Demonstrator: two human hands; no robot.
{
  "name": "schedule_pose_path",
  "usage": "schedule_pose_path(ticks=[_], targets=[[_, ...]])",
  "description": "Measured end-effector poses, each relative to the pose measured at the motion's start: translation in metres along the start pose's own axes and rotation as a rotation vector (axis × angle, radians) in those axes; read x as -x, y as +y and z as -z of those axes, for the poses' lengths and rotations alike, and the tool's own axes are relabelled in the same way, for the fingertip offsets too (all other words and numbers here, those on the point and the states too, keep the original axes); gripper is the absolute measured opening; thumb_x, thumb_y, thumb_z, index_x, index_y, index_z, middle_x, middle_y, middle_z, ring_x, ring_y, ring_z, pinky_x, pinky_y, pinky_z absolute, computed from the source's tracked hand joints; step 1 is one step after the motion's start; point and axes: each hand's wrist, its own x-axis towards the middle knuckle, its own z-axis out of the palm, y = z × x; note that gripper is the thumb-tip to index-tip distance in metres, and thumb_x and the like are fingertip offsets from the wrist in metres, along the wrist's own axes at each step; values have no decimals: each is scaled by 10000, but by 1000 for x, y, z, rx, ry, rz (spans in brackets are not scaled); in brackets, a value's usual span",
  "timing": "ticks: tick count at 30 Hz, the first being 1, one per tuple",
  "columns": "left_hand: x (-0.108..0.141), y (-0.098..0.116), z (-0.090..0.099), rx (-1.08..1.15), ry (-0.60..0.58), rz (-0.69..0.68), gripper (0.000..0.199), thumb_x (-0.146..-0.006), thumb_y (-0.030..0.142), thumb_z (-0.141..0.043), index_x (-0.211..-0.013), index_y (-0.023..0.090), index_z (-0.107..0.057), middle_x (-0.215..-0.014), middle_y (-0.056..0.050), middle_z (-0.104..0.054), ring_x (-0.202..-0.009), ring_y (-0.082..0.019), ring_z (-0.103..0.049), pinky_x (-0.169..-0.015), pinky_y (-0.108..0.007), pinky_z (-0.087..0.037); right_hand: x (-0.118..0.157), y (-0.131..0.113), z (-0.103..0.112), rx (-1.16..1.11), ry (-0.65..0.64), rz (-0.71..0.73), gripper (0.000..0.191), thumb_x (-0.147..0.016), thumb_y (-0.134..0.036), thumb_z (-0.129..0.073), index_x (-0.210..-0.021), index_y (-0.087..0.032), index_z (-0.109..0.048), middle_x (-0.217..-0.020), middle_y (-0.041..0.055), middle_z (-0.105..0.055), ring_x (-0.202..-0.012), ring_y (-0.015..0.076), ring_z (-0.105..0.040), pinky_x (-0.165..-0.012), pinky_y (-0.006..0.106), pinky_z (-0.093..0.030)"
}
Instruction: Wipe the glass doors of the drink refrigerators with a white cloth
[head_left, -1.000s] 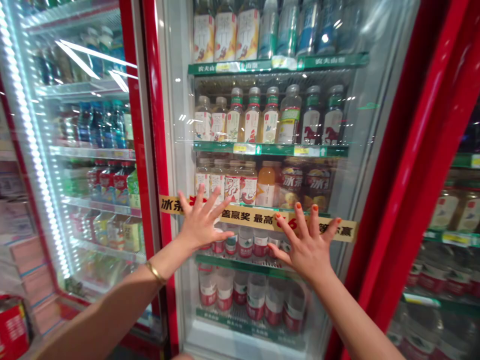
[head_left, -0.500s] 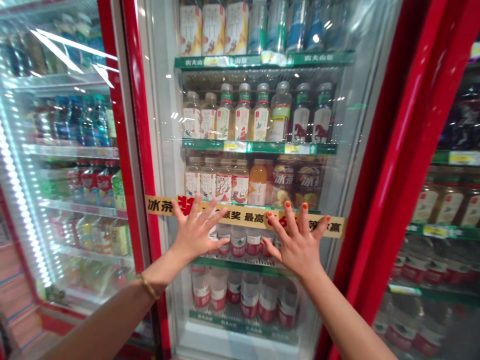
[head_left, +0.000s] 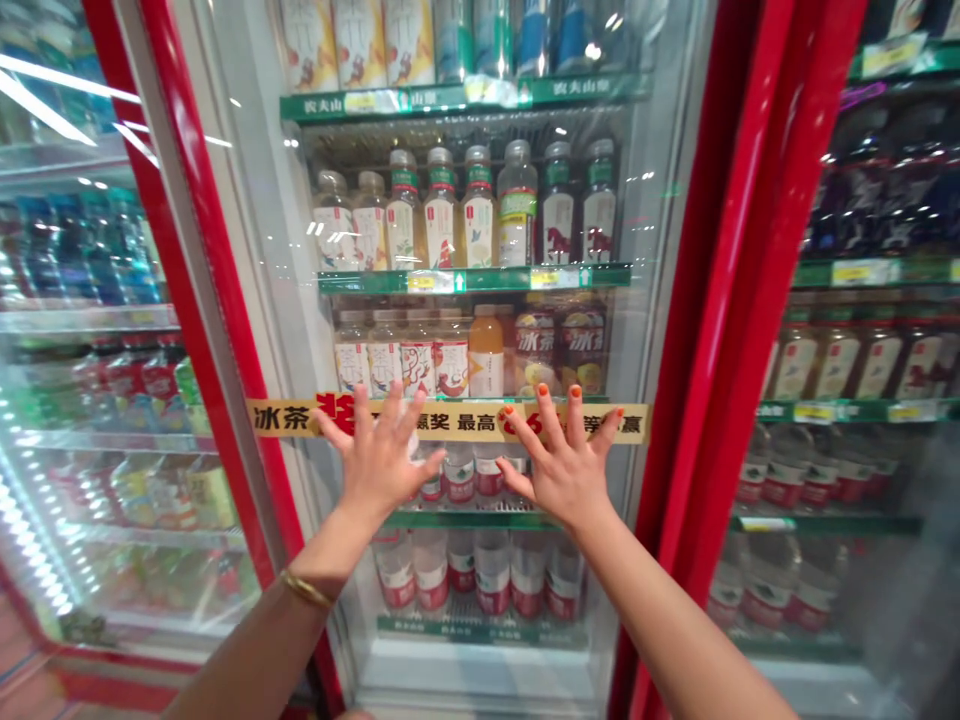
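Observation:
My left hand [head_left: 379, 462] and my right hand [head_left: 559, 465] press flat against the glass door [head_left: 300, 300] of a drinks cooler, fingers spread and holding nothing. Both rest on or just beside a yellow printed strip [head_left: 450, 422] stuck across the glass. Behind my palms stand water bottles with red labels [head_left: 459, 478], partly hidden by my hands. A gold bangle [head_left: 304, 590] circles my left wrist, and my right hand's nails are orange.
Shelves with green price rails hold bottled teas and an orange drink [head_left: 486, 352]. The red door frame [head_left: 720, 300] separates this door from the stocked door on the right [head_left: 847, 350]. Another lit cooler door [head_left: 82, 300] stands on the left.
The view has swung right, so the cooler sits further left in the picture. My hands are slightly closer together, still spread on the glass.

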Motion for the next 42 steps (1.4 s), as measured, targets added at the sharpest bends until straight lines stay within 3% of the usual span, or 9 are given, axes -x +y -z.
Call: schedule_pose_path(ticks=[3,8,16,21,24,28,31,36,42], targets=[[-25,3,1,38,23,141,941,-980,823,-511,-1762,437,-156,-1855,-33,-196,-1739,-397,79,-1263,-771,276,2,-1,-2,9,-19,-25,988,-957,-754,-612,-1771,-419,-163,-1845,79,-274,-1739,430,-12,-1306,827,65],[-24,38,-9,114,-145,-93,892,-932,856,-568,-1710,508,-307,-1789,1,-386,-1740,-391,-85,-1266,-722,320,7,-3,-2,16,-59,-99,1029,-934,-758,-630,-1779,-385,-176,-1875,130,-136,-1723,498,28,-1251,890,30],[-29,7,3,92,-45,51,881,-995,769,-548,-1740,495,-166,-1845,-3,-214,-1743,-353,34,-1276,-709,310,8,-5,-3,-6,-51,-122,1074,-917,-782,-645,-1782,-385,-147,-1867,154,-165,-1722,503,-24,-1267,868,0],[-19,52,-12,84,-151,-241,737,-1084,555,-491,-1733,500,-147,-1791,60,-346,-1750,-258,-22,-1317,-677,283,10,-1,-2,4,-13,-79,1107,-913,-851,-588,-1788,-326,-157,-1869,196,-72,-1730,471,37,-1281,848,34],[7,29,-5,58,-144,-307,714,-1085,477,-515,-1719,525,-190,-1760,80,-397,-1746,-221,15,-1319,-648,295,11,0,-2,-12,-3,-57,1116,-919,-856,-578,-1790,-308,-148,-1864,215,-52,-1727,473,65,-1278,851,37],[-6,-21,14,-2,-29,-53,738,-1083,533,-526,-1738,490,-189,-1841,32,-169,-1737,-259,97,-1308,-650,293,10,-2,-3,-2,-16,-80,1068,-943,-791,-613,-1788,-348,-133,-1863,193,-140,-1728,478,32,-1279,858,6],[-27,-8,8,15,-3,105,763,-1091,582,-473,-1757,448,-125,-1861,4,-87,-1736,-311,105,-1298,-692,279,11,-3,-4,24,-44,-115,985,-971,-710,-628,-1779,-398,-160,-1851,154,-234,-1727,480,-52,-1283,855,-29],[24,30,-11,6,-112,-189,804,-1048,677,-515,-1739,496,-145,-1807,41,-326,-1748,-297,6,-1310,-698,269,12,-2,-2,14,-35,-124,962,-977,-610,-662,-1775,-416,-162,-1860,136,-209,-1717,488,-126,-1282,856,-80],[41,-51,19,-25,-6,208,793,-1112,570,-404,-1780,356,-34,-1869,-29,-23,-1733,-317,135,-1293,-680,289,11,-3,-2,18,-22,-130,1009,-947,-590,-707,-1777,-412,-160,-1868,146,-168,-1709,499,-154,-1289,843,-97]])
